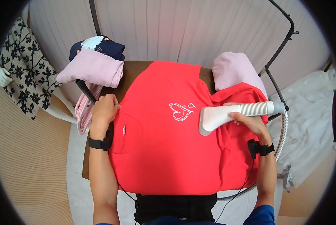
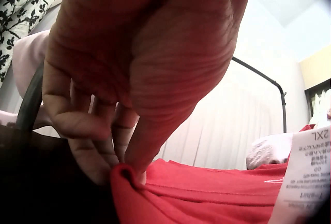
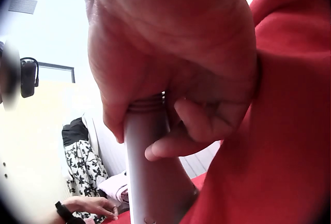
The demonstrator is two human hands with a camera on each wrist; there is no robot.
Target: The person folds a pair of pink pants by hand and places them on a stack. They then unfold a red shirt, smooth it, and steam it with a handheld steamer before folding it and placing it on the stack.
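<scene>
A red T-shirt [image 1: 164,150] with a white heart print lies spread over a brown board [image 1: 132,75], its neck toward the left. My left hand [image 1: 105,110] is at the neck edge; in the left wrist view its thumb and fingers pinch a fold of the red cloth [image 2: 126,182]. A white size label [image 2: 305,177] stands up nearby. My right hand [image 1: 250,122] grips the white garment steamer head [image 1: 218,118] by its neck, the flat face turned toward the shirt beside the heart. Bunched red cloth lies under the right hand.
Folded pink clothes [image 1: 93,67] and a dark blue garment [image 1: 115,48] sit at the back left, another pink bundle [image 1: 235,67] at the back right. A steamer hose [image 1: 284,127] runs down on the right, near a black frame pole [image 1: 275,56] and white fabric [image 1: 306,112].
</scene>
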